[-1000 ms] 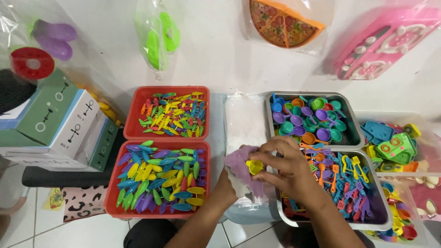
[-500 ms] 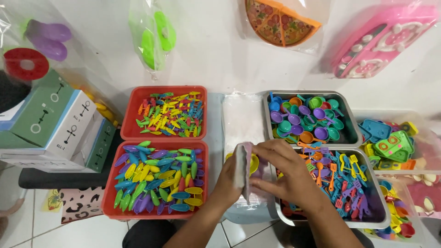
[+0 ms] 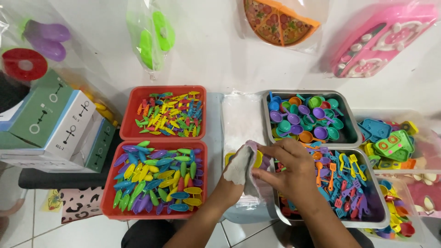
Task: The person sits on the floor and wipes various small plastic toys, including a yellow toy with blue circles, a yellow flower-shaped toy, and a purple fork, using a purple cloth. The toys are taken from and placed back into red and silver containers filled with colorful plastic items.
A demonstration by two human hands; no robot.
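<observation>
Nearest the camera, both hands meet over the gap between the trays. The left hand (image 3: 232, 181) now holds a pale plastic bag (image 3: 240, 169) pinched shut and stood up on edge, where a second ago it lay flatter and looked lilac against the palm. The right hand (image 3: 289, 172) is closed over the bag's far side, fingers curled around it and a yellow toy piece (image 3: 257, 159) that peeks out between bag and fingers. So the bag has been gathered up and turned, with the yellow piece against it; whether the piece is inside cannot be told.

The bag sits between the two hands, touching both, above the near edge of a white bin (image 3: 242, 124).

To the left lies a red tray (image 3: 109, 202) of coloured leaf-shaped pieces, and beyond it a second red tray (image 3: 130, 115). Under the right hand is a metal tray (image 3: 376, 220) of small utensils; farther off, another metal tray (image 3: 349, 121) holds little cups and spoons.
</observation>
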